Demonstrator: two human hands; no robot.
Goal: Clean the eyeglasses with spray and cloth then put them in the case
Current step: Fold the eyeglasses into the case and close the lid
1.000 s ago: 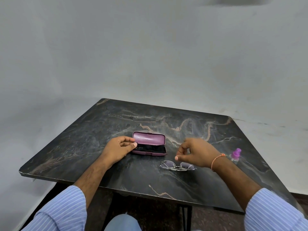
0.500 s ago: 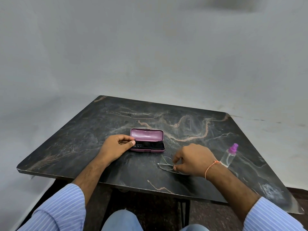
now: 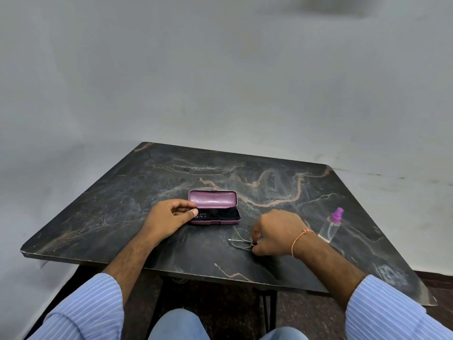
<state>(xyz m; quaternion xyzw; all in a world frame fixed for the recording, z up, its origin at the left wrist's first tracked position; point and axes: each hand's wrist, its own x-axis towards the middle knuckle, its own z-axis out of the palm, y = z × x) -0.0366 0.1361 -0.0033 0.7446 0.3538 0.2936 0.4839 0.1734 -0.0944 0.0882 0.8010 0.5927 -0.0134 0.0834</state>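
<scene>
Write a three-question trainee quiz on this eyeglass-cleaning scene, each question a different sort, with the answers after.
1. True or false: the case lies open on the table.
2. Which hand grips the eyeglasses? A) left hand B) right hand C) neither
3. Fill the gap: the spray bottle stands upright on the person's ____ side of the eyeglasses.

Key
1. True; its lid is raised and a dark lining or cloth shows inside.
2. B; the left hand rests at the case's left end.
3. right
</scene>
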